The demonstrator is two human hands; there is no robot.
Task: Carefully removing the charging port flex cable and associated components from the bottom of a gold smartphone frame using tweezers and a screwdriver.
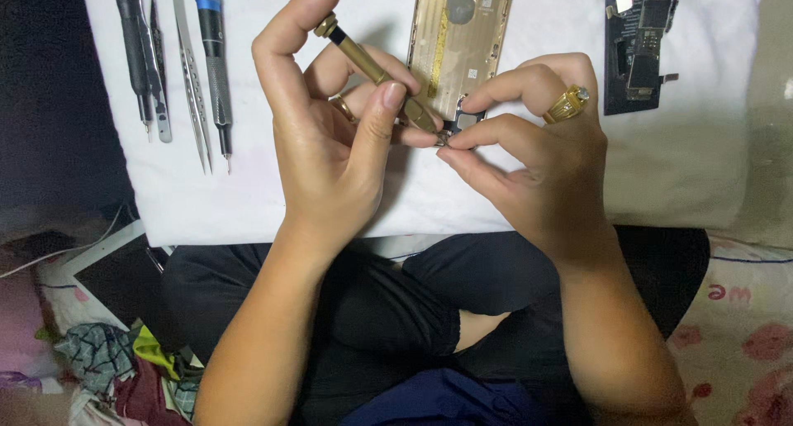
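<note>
The left hand (326, 145) has its fingers closed round a gold precision screwdriver (372, 66), index tip on its cap, its tip at the lower edge of a gold phone housing (461, 38) lying on the white cloth (330, 203). The right hand (537, 161), wearing a gold ring (568, 104), pinches a small dark part (462, 124) at that same edge. Tweezers (192, 75) and a blue-capped screwdriver (215, 62) lie well apart to the left.

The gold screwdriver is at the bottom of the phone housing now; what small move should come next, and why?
Probably a slow twist of the gold screwdriver by the left hand. Its tip appears to sit at the small dark part on the lower edge of the gold phone housing, and the right hand pinches that spot steady. Whether the tip is seated in a screw is hidden by the fingers.
</note>
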